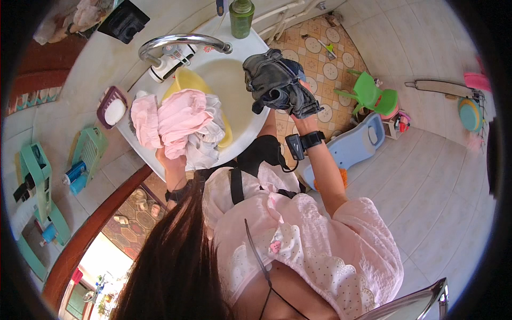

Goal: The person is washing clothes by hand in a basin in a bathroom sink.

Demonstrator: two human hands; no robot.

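Note:
My left hand [172, 162] grips the near edge of a bundle of pink and pale grey cloth [184, 124], its fingers largely hidden under the fabric. The bundle rests over a yellow plastic basin [228, 134], which stands in the white sink [236, 76]. On the other side, my right hand [303, 120] holds a crumpled dark grey garment with a zip [276, 80], raised beside the sink's right rim. Some of the right fingers are hidden behind the garment. A curved chrome faucet [184, 38] arches over the far side of the sink.
A green bottle [241, 20] stands on the sink's far corner. At the left, a purple soap dish [112, 108] and green wall racks [89, 150] hang on tiles. A green child's chair [372, 94] and a long blue plastic piece [352, 144] are on the right.

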